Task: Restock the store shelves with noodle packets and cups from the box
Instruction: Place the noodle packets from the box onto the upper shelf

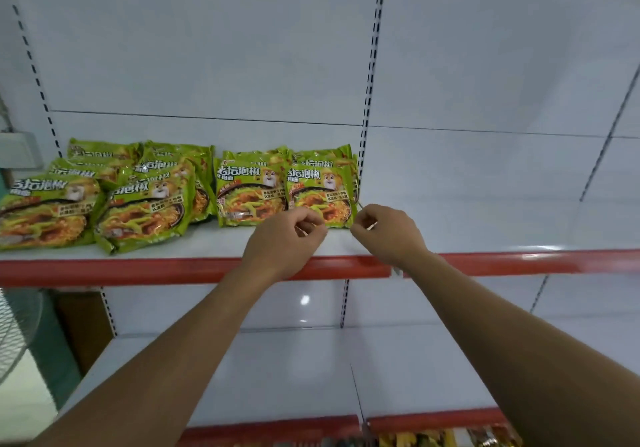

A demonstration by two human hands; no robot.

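Left hand (287, 237) and right hand (389, 232) curl before rightmost noodle packet (322, 188); grip on it unclear.

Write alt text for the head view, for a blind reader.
Two bare hands, left hand and right hand, fingers curled, hover at the lower edge of the rightmost green noodle packet on a white shelf with a red front strip. More matching packets lean in rows to its left.
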